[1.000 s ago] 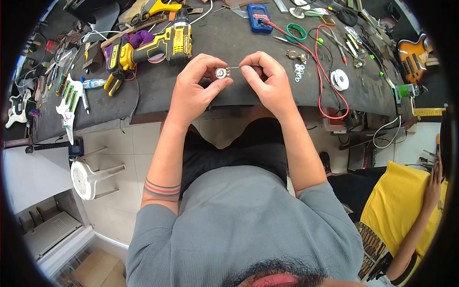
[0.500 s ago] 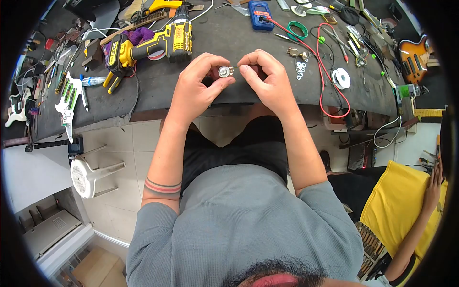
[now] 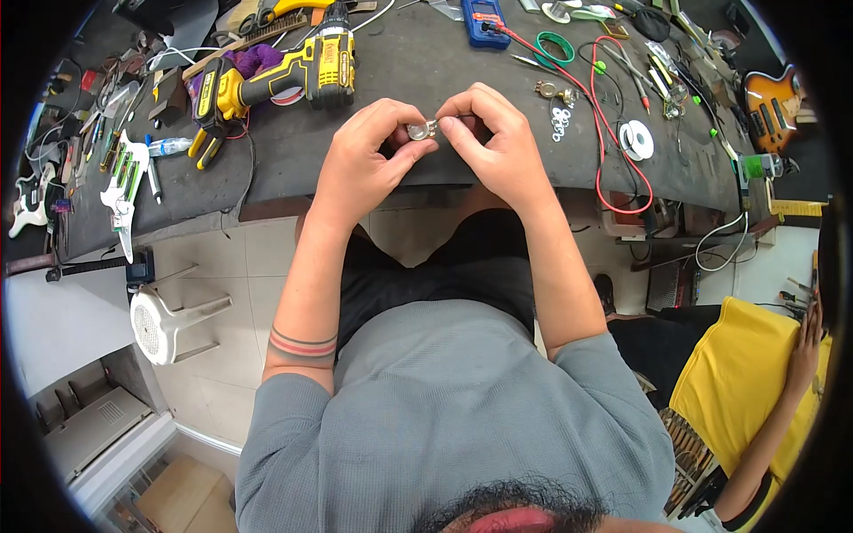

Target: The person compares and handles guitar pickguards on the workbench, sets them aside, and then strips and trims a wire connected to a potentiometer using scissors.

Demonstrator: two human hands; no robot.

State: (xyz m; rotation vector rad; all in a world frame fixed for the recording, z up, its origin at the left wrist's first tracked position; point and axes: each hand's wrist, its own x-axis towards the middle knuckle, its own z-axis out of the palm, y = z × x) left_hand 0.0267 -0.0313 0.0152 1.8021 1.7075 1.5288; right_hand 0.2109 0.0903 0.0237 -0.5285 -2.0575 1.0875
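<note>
My left hand [image 3: 378, 147] is closed, pinching a small round metal potentiometer [image 3: 418, 131] between thumb and fingertips above the near part of the bench. The potentiometer's lugs point right, towards my right hand [image 3: 489, 133]. That hand is also closed, its thumb and forefinger pinched right beside the lugs. Whatever lies between those fingertips is too small to make out. Further right on the dark bench lie more potentiometers [image 3: 549, 90], with several ring-shaped washers [image 3: 560, 124] just below them.
A yellow cordless drill [image 3: 284, 75] lies left of my hands. Beyond them is a blue multimeter [image 3: 484, 22] with a red test lead [image 3: 597, 133]. To the right are a white spool [image 3: 635, 139] and a guitar body [image 3: 771, 107]. A person in yellow [image 3: 737, 382] sits at right.
The potentiometer has turned slightly in my left hand. My right hand has shifted a little up and left, bringing its fingertips closer to the lugs. The camera view has moved slightly.
</note>
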